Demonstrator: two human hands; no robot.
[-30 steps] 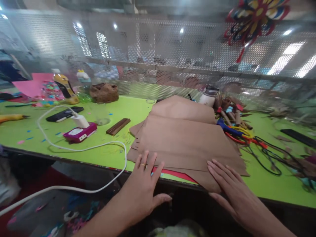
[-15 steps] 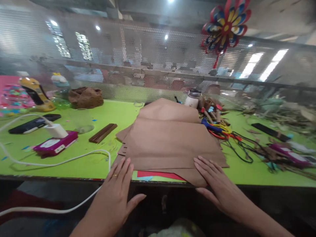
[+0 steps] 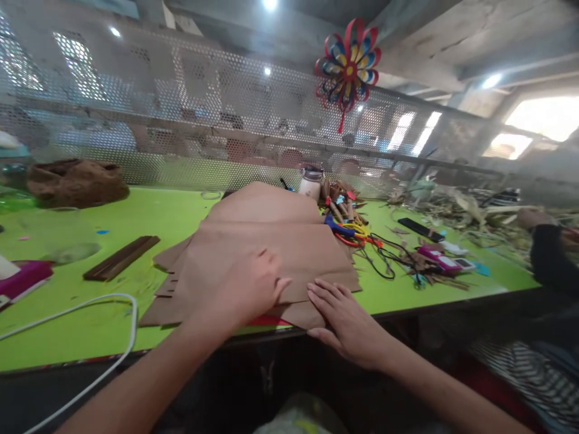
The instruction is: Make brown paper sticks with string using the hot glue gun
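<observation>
A stack of brown paper sheets [image 3: 253,235] lies on the green tabletop, creased across its upper part, with slits at its left edge. My left hand [image 3: 253,286] is over the middle of the top sheet, slightly blurred, its fingers bent and the thumb apart; nothing shows in it. My right hand [image 3: 339,313] rests flat with fingers stretched on the sheets' lower right part, thumb near the table's front edge. Under the stack's near edge, a strip of red paper [image 3: 269,320] peeks out.
Brown strips [image 3: 121,258], a clear cup [image 3: 67,235] and a white cable [image 3: 134,319] lie left. Right are scissors [image 3: 339,226], black cords [image 3: 384,268] and a purple power strip [image 3: 438,259]. A bottle [image 3: 311,182] stands behind. Another person's sleeve [image 3: 549,253] shows far right.
My left hand has moved from the stack's near left corner onto its middle, fingers now bent. My right hand stays on the lower right part. The view has turned right.
</observation>
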